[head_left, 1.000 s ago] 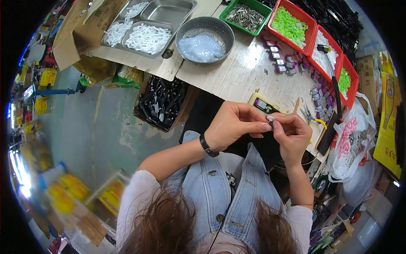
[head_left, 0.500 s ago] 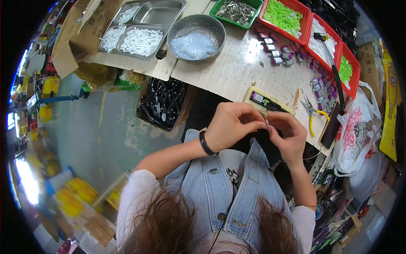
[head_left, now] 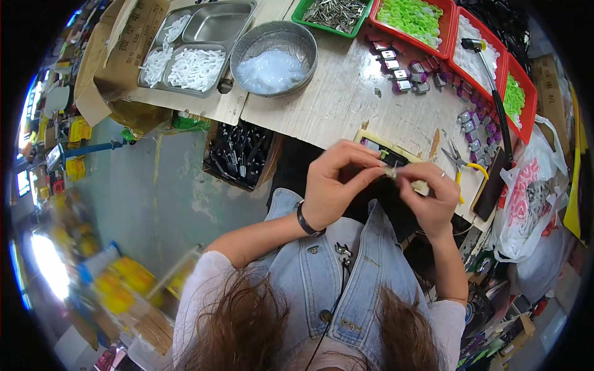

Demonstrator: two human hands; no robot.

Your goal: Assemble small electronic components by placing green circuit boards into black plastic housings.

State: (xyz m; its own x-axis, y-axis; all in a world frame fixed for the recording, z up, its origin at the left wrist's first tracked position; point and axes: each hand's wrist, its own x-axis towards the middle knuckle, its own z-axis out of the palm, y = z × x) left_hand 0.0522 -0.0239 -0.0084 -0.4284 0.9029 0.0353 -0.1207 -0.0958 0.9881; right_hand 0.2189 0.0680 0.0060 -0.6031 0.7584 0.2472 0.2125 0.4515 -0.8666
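My left hand [head_left: 340, 185] is closed in a pinch, thumb and forefinger meeting near the table's front edge. Facing it, my right hand [head_left: 429, 193] also has its fingers drawn together. A small whitish piece [head_left: 395, 168] shows between the two sets of fingertips, too small to name. Just beyond them, a cream-coloured fixture [head_left: 405, 153] lies at the table edge, with a black elongated part [head_left: 391, 157] in it. My hands cover part of the fixture. Yellow-handled pliers [head_left: 460, 162] rest to the right.
Small motors [head_left: 401, 80] lie scattered on the table [head_left: 337, 102]. Behind them stand a green tray [head_left: 354, 31] of metal pins and red trays [head_left: 450, 46] of small plastic parts. A metal bowl [head_left: 238, 62] and compartment tray [head_left: 244, 15] are left; a box of black parts [head_left: 240, 151] sits below.
The right hand's fingers have shifted and turned, with the fingertips now higher against the left ones. The left hand stays pinched and has barely moved. The whole view has shifted slightly.
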